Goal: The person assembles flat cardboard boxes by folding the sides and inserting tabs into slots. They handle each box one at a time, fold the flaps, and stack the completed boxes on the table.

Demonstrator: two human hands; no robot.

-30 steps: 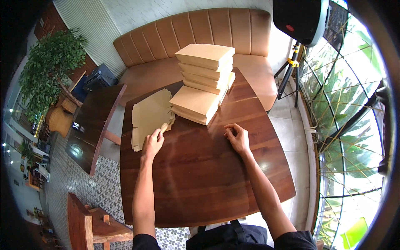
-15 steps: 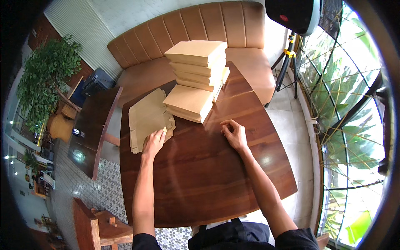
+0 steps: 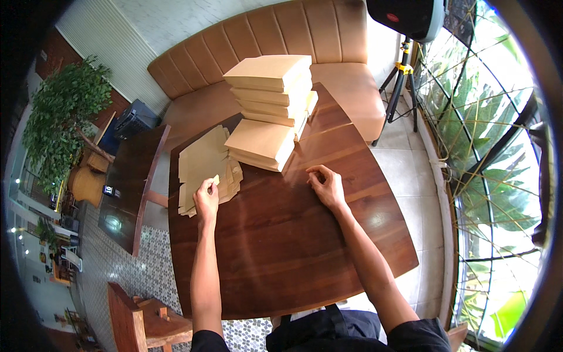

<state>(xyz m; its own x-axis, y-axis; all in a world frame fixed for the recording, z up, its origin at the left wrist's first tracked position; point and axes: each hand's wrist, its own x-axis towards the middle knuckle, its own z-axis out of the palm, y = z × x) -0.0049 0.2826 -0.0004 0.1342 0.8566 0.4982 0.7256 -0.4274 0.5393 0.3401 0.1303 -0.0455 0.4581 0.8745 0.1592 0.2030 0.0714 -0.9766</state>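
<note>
On the dark wooden table (image 3: 281, 246), at its left, lies a loose pile of flat brown kraft-paper pieces (image 3: 202, 155) with uneven, notched edges. My left hand (image 3: 206, 199) is over the pile's near part, its thumb and fingers pinching a small light-brown paper flap (image 3: 216, 179). Whether that flap belongs to a piece in the pile, I cannot tell. My right hand (image 3: 327, 186) hovers over or rests on the table right of the stacks, fingers curled in, nothing visible in them. Between and beyond my hands stand a tall stack of brown paper bundles (image 3: 267, 70) and a lower stack (image 3: 261, 141) before it.
A brown padded bench (image 3: 346, 88) curves behind the table. To the left are a second dark table (image 3: 132, 182), a wooden chair (image 3: 126, 317) and a leafy plant (image 3: 64, 111). A black speaker on a tripod (image 3: 404, 67) stands far right, beside a window with bars.
My left hand has drawn slightly left and turned upward with the paper flap in its pinch. The right hand stays near the same spot. The whole view has shifted slightly.
</note>
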